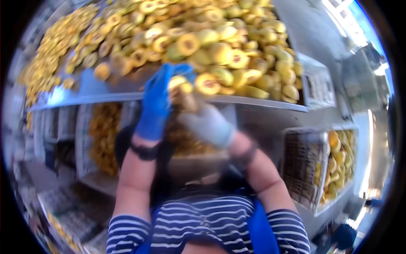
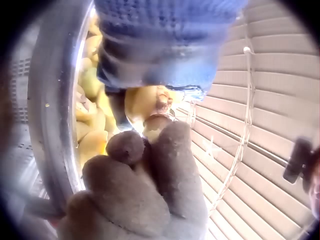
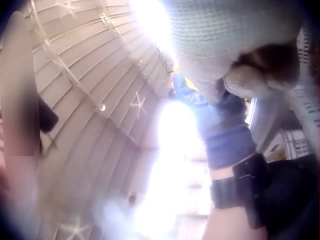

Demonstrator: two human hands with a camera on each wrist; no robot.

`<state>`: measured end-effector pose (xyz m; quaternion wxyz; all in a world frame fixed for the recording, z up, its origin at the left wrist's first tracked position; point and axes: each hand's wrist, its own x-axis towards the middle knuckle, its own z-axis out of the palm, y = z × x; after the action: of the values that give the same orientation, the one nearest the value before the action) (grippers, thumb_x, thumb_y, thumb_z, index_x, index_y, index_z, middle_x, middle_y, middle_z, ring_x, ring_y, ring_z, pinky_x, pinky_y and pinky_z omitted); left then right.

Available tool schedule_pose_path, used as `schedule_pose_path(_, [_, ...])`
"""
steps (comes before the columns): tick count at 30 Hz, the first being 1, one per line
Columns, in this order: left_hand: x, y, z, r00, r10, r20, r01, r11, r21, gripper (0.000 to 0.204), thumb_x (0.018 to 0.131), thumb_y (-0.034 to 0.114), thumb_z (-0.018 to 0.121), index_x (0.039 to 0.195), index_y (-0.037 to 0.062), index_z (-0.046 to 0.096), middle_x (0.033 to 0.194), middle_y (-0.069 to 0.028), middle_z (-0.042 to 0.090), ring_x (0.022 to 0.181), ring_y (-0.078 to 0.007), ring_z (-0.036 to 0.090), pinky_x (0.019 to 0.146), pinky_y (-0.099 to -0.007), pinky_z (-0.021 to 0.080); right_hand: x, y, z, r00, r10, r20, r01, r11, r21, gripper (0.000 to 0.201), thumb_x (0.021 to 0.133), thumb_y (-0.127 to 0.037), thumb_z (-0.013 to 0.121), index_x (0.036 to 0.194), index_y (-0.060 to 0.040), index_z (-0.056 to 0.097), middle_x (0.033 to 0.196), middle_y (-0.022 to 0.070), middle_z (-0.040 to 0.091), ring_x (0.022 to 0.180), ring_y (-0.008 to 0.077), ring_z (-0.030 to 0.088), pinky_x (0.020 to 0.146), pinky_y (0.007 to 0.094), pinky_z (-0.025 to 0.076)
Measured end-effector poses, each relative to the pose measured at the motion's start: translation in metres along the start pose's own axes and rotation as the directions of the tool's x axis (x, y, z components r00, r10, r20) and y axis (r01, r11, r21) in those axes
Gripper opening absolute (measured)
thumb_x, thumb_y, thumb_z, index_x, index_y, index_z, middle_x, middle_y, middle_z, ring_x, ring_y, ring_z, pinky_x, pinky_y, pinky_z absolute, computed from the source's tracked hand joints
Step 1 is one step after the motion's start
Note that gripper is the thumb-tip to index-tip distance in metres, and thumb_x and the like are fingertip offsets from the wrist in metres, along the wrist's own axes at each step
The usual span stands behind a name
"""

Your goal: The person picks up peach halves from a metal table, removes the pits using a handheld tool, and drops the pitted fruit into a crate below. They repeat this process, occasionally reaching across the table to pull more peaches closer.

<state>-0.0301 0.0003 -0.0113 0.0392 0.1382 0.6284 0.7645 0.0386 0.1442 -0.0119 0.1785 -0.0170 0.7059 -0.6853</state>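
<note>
In the head view my left hand (image 1: pixel 158 95), in a blue glove, holds a halved yellow peach (image 1: pixel 177 86) above the front edge of the worktable. That peach (image 2: pixel 141 102) shows beneath the blue cuff in the left wrist view, its reddish stone hollow facing the other hand. My right hand (image 1: pixel 207 125), in a pale grey glove, is blurred close below it. Curled grey fingers (image 2: pixel 125 192) grip a small tool (image 2: pixel 158 123) with a rounded tip, right at the fruit. Most of the tool is hidden in the glove, and I cannot tell its kind.
A heap of halved peaches (image 1: pixel 220 53) covers much of the metal worktable (image 1: pixel 253 102). Below the edge, crates of yellow pieces (image 1: pixel 105 135) stand to the left and between the arms. At right is a white crate (image 1: pixel 302 165) beside more peaches (image 1: pixel 339 163).
</note>
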Motion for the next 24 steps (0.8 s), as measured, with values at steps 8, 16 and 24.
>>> schedule_pose_path(8, [-0.017, 0.002, 0.011, 0.977, -0.182, -0.11, 0.12, 0.899, -0.422, 0.051, 0.104, 0.04, 0.038, 0.123, -0.0038, 0.054, 0.107, -0.0144, 0.066, 0.097, -0.0218, 0.066, 0.084, -0.0341, 0.055, -0.009, -0.01, 0.007, 0.974, 0.194, 0.119, -0.219, 0.941, 0.256, 0.017, 0.09, -0.017, 0.065, 0.091, -0.0024, 0.056, 0.061, -0.0001, 0.053, 0.044, 0.0079, 0.047, 0.038, 0.0234, 0.035])
schedule_pose_path(16, [-0.006, 0.019, 0.01, 0.939, -0.344, 0.034, 0.341, 0.906, -0.252, 0.042, 0.101, 0.033, 0.047, 0.114, -0.0033, 0.063, 0.1, -0.0124, 0.069, 0.088, -0.0188, 0.068, 0.08, -0.0317, 0.055, -0.012, -0.013, 0.012, 0.97, 0.24, 0.024, -0.241, 0.957, 0.161, 0.016, 0.088, -0.015, 0.065, 0.093, -0.0023, 0.058, 0.063, 0.0007, 0.055, 0.046, 0.008, 0.049, 0.04, 0.0244, 0.037])
schedule_pose_path(24, [-0.013, -0.002, 0.025, 0.976, -0.119, -0.18, 0.09, 0.982, -0.165, 0.031, 0.099, 0.021, 0.053, 0.112, -0.0054, 0.064, 0.101, -0.0111, 0.069, 0.09, -0.0161, 0.066, 0.081, -0.0291, 0.055, -0.007, 0.009, 0.014, 0.985, -0.115, -0.128, 0.119, 0.993, 0.025, 0.017, 0.087, -0.017, 0.065, 0.091, -0.0016, 0.059, 0.063, 0.003, 0.057, 0.043, 0.0088, 0.049, 0.039, 0.0251, 0.038])
